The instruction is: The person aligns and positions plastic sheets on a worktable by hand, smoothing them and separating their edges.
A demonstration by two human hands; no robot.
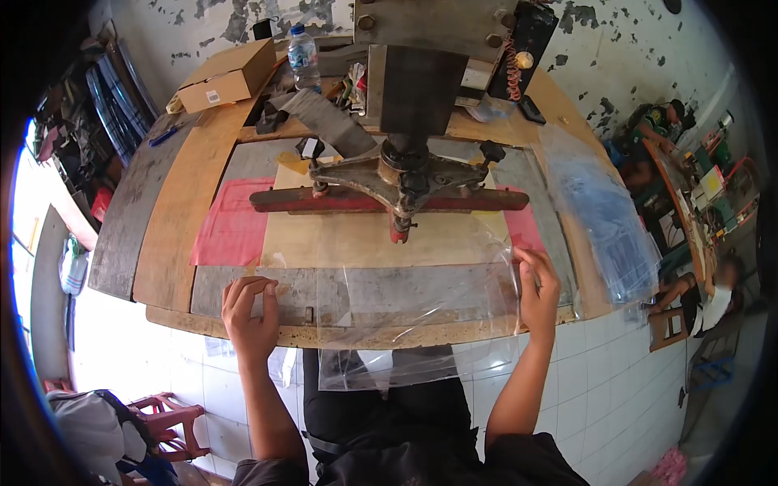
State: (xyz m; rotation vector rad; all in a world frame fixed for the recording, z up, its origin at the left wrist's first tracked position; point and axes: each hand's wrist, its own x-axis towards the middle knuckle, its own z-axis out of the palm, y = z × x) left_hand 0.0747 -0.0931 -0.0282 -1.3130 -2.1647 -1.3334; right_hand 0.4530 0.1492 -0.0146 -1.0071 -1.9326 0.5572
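Observation:
A clear plastic sheet (421, 316) spreads over the front of the work table and hangs past its edge above my lap. My right hand (538, 296) pinches the sheet's right edge between thumb and fingers. To the left of the sheet, my left hand (250, 314) is at the table's front edge, its fingers curled and thumb close to them; whatever it may hold does not show. Just beyond both hands, a press head with a long red-edged bar (389, 201) stands over a tan board (324, 243), which has pink sheets (231, 223) at its sides.
Stacked clear plastic pieces (608, 231) lie on the table's right side. Behind are a cardboard box (227, 77), a water bottle (304, 58) and a blue pen (164, 136). Other people sit at a bench (685, 202) on the right. A red stool (174, 417) stands lower left.

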